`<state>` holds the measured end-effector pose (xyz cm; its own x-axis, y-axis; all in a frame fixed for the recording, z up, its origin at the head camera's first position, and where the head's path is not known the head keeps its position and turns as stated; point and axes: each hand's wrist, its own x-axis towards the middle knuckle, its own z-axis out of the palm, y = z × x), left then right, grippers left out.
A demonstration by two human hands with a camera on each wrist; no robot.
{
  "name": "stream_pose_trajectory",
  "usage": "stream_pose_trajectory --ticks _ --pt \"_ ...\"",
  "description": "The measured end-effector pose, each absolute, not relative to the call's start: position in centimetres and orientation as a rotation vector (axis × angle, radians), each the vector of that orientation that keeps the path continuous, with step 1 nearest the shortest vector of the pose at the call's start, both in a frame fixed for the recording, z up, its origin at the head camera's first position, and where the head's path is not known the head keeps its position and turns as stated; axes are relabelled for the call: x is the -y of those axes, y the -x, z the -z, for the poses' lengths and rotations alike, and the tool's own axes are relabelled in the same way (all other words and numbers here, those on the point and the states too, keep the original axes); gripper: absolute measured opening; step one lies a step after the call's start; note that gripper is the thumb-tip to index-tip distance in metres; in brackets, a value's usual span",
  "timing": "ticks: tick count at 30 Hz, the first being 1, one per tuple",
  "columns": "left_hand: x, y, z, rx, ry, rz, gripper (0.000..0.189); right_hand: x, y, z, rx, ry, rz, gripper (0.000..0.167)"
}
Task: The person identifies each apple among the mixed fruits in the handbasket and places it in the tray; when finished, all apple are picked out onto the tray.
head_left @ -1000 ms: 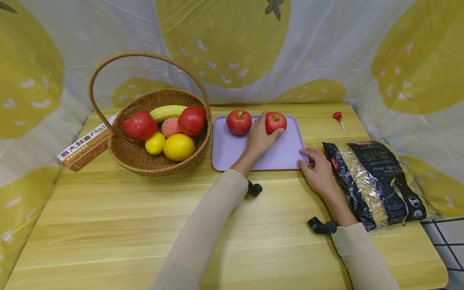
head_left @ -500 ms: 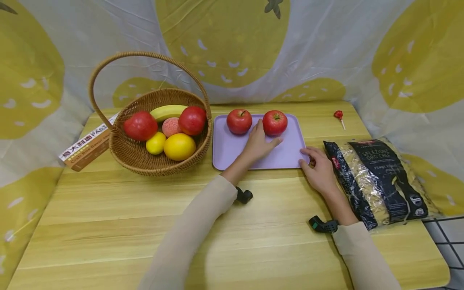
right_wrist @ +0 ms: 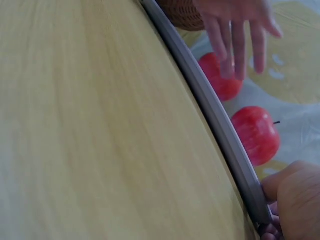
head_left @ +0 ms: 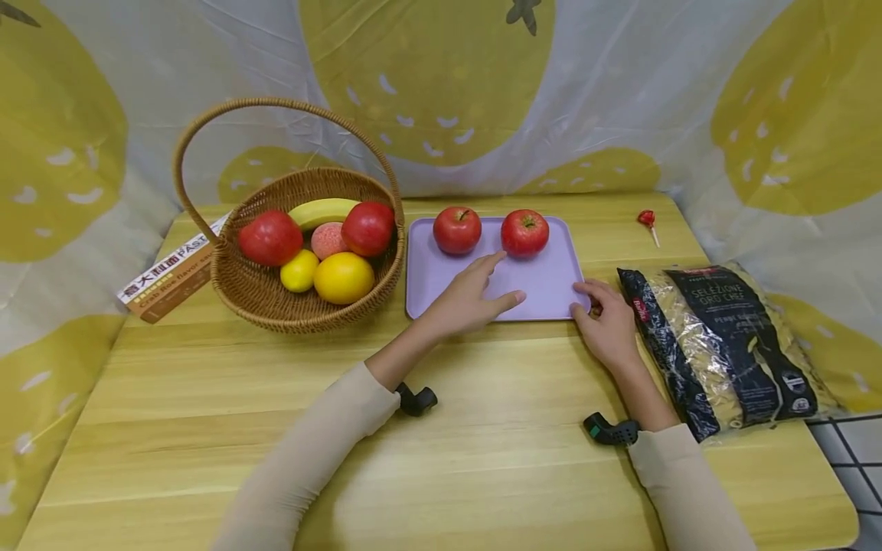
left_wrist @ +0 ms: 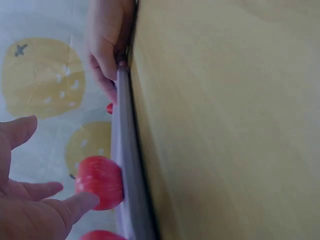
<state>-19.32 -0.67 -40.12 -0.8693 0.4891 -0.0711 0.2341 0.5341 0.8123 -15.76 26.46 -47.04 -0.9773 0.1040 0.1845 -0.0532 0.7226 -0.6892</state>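
Observation:
Over the front edge of a lilac tray (head_left: 551, 285), my left hand (head_left: 470, 297) hovers with its fingers spread and holds nothing. Two red apples stand on the tray's back part: one apple (head_left: 458, 230) at the left, the other apple (head_left: 525, 233) near the middle. At the tray's front right, my right hand (head_left: 608, 325) grips the rim between thumb and fingers. The right wrist view shows the right hand (right_wrist: 300, 197) curled at the tray's corner. In the left wrist view, the left hand's fingers (left_wrist: 82, 202) overlap an apple (left_wrist: 102, 181).
Left of the tray stands a wicker basket (head_left: 299, 323) with a tall handle, holding a banana (head_left: 320, 212), a lemon (head_left: 299, 272) and other fruit. A pasta box (head_left: 168, 275) lies beside it. To the right are a pasta bag (head_left: 730, 348) and a red lollipop (head_left: 646, 220).
My left hand has let go of the right apple and drawn back toward the front left, opening its fingers. That apple stays on the tray. The right hand keeps its place.

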Motion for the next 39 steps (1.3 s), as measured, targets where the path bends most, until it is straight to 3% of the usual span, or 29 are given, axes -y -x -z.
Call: stream_pose_trajectory --ticks 15,28,39 --pt "11.4 15.8 33.2 -2.535 -0.898 -1.479 0.063 -26.7 15.6 47.1 2.711 0.008 -1.097 0.038" --pt "21.3 17.8 30.6 -3.022 -0.437 -1.136 0.074 -26.7 15.9 47.0 2.723 -0.008 -1.104 0.038" --pt "25.7 20.0 31.8 -2.995 -0.192 -1.012 0.089 -26.8 15.9 47.1 2.714 -0.009 -1.118 0.038"
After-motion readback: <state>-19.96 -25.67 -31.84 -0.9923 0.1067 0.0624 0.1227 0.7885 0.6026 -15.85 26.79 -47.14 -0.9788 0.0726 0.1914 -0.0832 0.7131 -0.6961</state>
